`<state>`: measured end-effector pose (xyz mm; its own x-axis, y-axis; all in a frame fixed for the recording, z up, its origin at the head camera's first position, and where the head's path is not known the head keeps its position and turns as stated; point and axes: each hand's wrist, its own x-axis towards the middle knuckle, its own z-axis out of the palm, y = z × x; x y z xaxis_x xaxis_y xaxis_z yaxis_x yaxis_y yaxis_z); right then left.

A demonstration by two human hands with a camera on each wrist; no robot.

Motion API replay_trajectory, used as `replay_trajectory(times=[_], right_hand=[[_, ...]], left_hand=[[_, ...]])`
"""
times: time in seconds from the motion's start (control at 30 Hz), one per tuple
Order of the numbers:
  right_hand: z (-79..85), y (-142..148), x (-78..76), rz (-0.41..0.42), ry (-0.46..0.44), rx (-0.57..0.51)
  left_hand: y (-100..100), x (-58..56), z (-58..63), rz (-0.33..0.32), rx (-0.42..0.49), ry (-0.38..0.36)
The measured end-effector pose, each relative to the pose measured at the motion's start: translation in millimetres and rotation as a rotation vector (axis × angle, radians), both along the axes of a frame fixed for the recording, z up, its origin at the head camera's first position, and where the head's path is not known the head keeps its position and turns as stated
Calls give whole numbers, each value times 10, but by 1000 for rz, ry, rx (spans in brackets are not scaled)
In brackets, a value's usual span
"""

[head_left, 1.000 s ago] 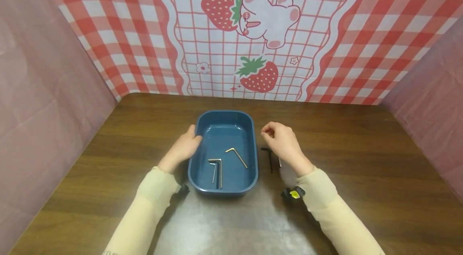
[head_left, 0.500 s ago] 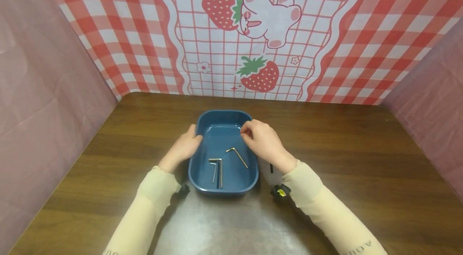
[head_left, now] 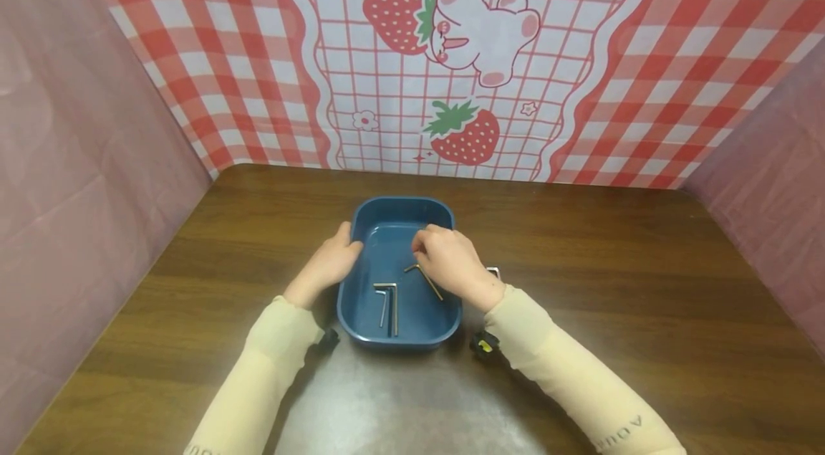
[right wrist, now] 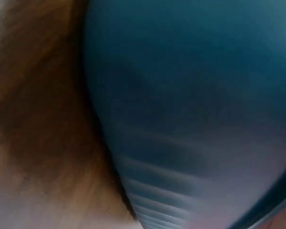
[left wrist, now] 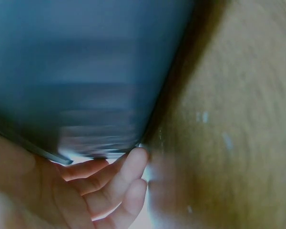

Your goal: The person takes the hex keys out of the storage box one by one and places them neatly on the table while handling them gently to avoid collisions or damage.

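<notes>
A deep blue tray [head_left: 397,337] stands on the wooden table. My left hand [head_left: 326,263] holds its left side, thumb at the rim; in the left wrist view, fingers [left wrist: 128,176] lie against the outer wall. My right hand [head_left: 449,258] hovers over the tray's right side with fingers bent together; whether they pinch anything is hidden. Under it lies a brass-toned hex key [head_left: 431,284]. At the tray's near left are a larger hex key [head_left: 396,312], a small silver one [head_left: 384,308] and a dark one [head_left: 389,322]. The right wrist view shows only the tray's wall [right wrist: 181,95].
Right of the tray, a silver hex key end [head_left: 493,271] peeks out on the table [head_left: 612,283] behind my right wrist. A red-and-white checked cloth [head_left: 251,68] rises at the back, with pink cloth [head_left: 84,154] at the sides.
My right hand has moved left from above the hex keys on the table, across the rim, to over the tray. My left hand has stayed at the tray's left side.
</notes>
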<state>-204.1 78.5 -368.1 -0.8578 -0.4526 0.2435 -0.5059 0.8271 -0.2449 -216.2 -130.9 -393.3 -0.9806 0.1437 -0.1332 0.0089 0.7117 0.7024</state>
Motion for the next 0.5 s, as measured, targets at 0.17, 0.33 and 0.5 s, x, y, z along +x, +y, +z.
replay_trajectory(times=[0.17, 0.33, 0.5], right_hand=[[-42, -23, -4, 16, 18, 38], [-78, -56, -4, 30, 26, 77], [-105, -83, 11, 44, 41, 135]], left_hand=[[0, 1, 3, 1, -3, -2], [-1, 0, -1, -1, 0, -2], [-3, -2, -2, -2, 0, -1]])
